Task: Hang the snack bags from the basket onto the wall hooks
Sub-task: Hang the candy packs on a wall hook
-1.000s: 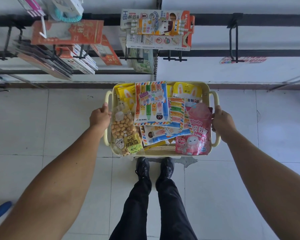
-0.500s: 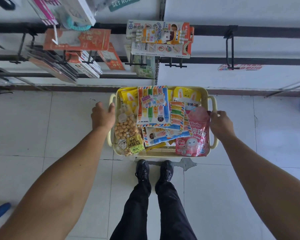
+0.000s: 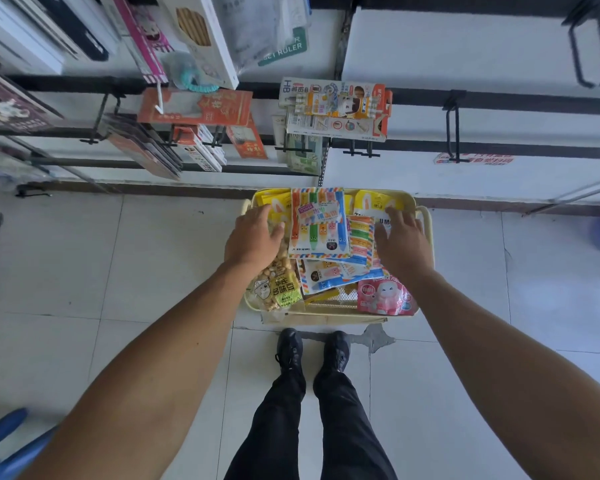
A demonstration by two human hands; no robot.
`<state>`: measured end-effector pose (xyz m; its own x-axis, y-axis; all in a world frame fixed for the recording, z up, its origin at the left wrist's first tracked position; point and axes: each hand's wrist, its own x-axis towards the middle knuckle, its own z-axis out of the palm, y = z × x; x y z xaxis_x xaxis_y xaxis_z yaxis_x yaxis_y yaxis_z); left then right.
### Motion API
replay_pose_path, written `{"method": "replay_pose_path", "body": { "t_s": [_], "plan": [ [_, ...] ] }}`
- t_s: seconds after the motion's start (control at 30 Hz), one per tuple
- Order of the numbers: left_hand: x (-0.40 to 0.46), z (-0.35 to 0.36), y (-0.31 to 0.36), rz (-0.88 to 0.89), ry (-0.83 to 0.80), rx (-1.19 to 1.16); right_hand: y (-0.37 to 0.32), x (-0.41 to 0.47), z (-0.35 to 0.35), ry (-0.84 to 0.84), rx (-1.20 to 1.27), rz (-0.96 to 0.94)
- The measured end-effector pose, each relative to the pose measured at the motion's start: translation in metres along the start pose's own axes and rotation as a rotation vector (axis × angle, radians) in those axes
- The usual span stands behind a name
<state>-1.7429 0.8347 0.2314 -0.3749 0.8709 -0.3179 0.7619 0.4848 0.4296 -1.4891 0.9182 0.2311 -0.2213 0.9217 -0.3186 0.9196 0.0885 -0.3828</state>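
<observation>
- Step in hand: picking the first bag. Basket (image 3: 426, 237) sits on the floor tiles at the foot of the wall, just ahead of the person's shoes (image 3: 312, 351); nothing lifted out yet.
- Left hand (image 3: 253, 237): palm down over the peanut bag (image 3: 278, 282) at the basket's left side, fingers loosely bent, touching the packs; no grip visible.
- Right hand (image 3: 400, 240): fingers spread flat on the yellow bag (image 3: 378, 206) at the right rear, not curled round anything.
- Next move, my guess: pinch one bag by its top edge, find the hang hole, carry it up to the empty double hook (image 3: 452, 133) on the right rail.
- Count: one basket, two hands. Bags overlap; roughly seven or eight visible, exact number unclear. One pink bag (image 3: 383, 296) front right, one crayon-print pack (image 3: 317, 220) on top.
</observation>
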Motion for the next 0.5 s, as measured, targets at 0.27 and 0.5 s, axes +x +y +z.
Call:
{"method": "replay_pose_path", "body": {
  "t_s": [0.27,0.5],
  "plan": [
    [0.021,0.028,0.017,0.0,-0.1,-0.092,-0.034,0.013,0.03,-0.127,0.154,-0.038],
    [0.06,0.067,0.013,-0.055,-0.178,-0.015,-0.037,0.048,0.063,-0.191,0.263,0.104]
  ]
}}
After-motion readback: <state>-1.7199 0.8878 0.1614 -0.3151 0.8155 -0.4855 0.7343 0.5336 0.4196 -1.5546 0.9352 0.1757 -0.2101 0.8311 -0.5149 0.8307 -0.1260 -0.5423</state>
